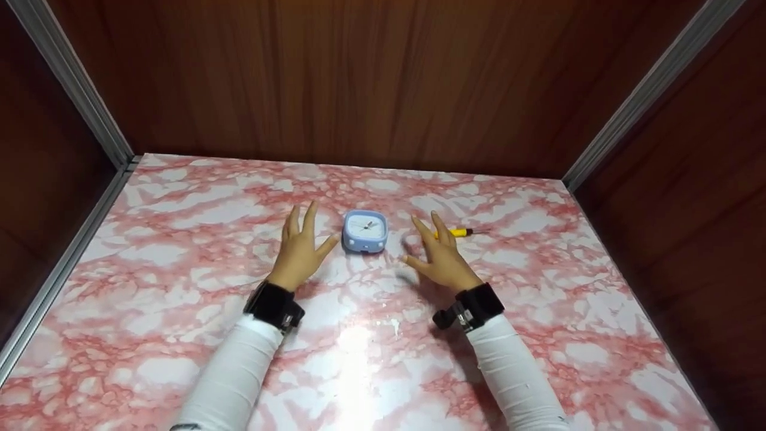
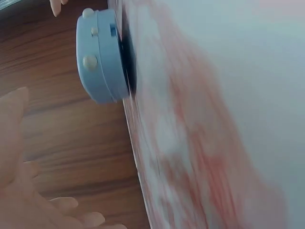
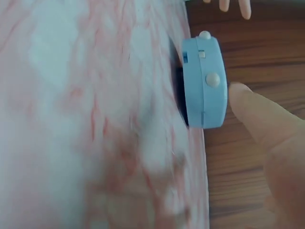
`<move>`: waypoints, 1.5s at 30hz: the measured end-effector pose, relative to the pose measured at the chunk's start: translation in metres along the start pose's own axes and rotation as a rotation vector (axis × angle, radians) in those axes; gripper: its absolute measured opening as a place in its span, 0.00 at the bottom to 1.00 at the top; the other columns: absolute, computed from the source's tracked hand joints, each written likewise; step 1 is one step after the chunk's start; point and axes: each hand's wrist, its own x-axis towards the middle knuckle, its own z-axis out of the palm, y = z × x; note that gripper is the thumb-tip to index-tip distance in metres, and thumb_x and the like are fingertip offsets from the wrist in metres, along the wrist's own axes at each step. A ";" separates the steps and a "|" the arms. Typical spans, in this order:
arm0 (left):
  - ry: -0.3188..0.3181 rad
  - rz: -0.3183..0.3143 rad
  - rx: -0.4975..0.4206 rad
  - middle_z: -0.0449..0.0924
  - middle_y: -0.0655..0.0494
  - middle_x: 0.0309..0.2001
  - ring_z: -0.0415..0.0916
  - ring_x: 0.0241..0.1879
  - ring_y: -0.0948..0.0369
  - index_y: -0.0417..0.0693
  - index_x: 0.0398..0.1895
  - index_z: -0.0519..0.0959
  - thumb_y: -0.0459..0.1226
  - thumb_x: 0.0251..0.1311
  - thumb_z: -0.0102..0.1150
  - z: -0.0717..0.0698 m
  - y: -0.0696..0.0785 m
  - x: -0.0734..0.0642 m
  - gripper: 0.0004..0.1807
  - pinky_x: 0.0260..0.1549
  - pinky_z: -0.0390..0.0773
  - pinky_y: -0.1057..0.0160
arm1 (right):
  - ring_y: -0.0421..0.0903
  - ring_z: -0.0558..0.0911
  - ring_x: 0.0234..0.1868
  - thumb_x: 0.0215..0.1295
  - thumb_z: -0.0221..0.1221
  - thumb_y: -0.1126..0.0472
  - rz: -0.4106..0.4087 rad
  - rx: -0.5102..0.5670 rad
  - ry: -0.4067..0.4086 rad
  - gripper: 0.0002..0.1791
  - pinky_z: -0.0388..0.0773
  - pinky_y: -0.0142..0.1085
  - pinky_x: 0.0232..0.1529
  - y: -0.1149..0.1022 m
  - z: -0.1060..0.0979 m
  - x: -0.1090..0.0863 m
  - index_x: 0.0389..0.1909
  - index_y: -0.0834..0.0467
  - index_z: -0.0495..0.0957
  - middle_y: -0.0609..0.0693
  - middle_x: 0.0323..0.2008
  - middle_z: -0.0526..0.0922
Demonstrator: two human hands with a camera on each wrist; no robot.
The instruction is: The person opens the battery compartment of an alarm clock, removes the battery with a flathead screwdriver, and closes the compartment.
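Note:
A light blue alarm clock lies on its back on the table, its white dial facing up. White knobs show on the side of the clock in the left wrist view. To its left, my left hand is held over the table with fingers spread and thumb toward the clock, gripping nothing. On the other side my right hand hovers with fingers apart, also holding nothing. A yellow-handled screwdriver lies just beyond the right hand, partly hidden behind its fingers.
The table has a red and white marbled top. A brown wood-grain panel rises behind it, with dark panels and metal frame posts at both sides. Both wrists wear black camera straps.

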 end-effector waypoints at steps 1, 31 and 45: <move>0.007 0.005 -0.020 0.33 0.29 0.78 0.38 0.76 0.31 0.50 0.83 0.42 0.51 0.72 0.57 0.002 0.002 0.003 0.47 0.71 0.55 0.31 | 0.69 0.43 0.78 0.68 0.64 0.42 0.009 0.031 0.007 0.50 0.65 0.65 0.69 -0.001 0.001 0.003 0.82 0.46 0.47 0.62 0.80 0.34; -0.065 -0.136 -0.498 0.52 0.28 0.75 0.55 0.74 0.40 0.30 0.79 0.47 0.31 0.76 0.42 0.060 0.016 0.015 0.33 0.75 0.58 0.48 | 0.61 0.74 0.66 0.70 0.59 0.65 0.200 0.882 0.247 0.33 0.78 0.43 0.64 -0.039 0.066 0.037 0.72 0.71 0.62 0.69 0.68 0.70; 0.116 -0.141 -0.762 0.62 0.30 0.72 0.59 0.73 0.42 0.30 0.71 0.62 0.24 0.74 0.41 0.071 0.015 0.016 0.24 0.72 0.65 0.53 | 0.57 0.77 0.64 0.69 0.58 0.70 0.135 0.860 0.322 0.28 0.77 0.38 0.64 -0.051 0.077 0.037 0.69 0.73 0.67 0.68 0.64 0.75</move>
